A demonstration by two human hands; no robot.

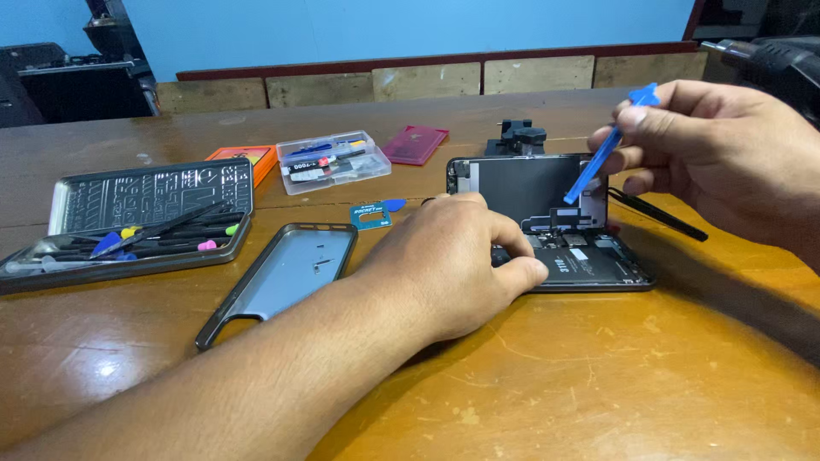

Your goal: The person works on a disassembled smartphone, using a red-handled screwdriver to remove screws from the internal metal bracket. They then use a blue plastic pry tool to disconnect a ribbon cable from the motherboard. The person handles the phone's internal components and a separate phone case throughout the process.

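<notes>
Fingers pinching flat blue plastic pry tool, glossy opened phone

A dark phone screen panel stood propped upright over the opened phone. Behind lay a clear plastic parts box, an orange packet and a small blue card.

Opened phone at centre-right of table.
Lying left of it, phone case; further left, tool tray; behind the case, parts box; tweezers right of the phone.
</notes>
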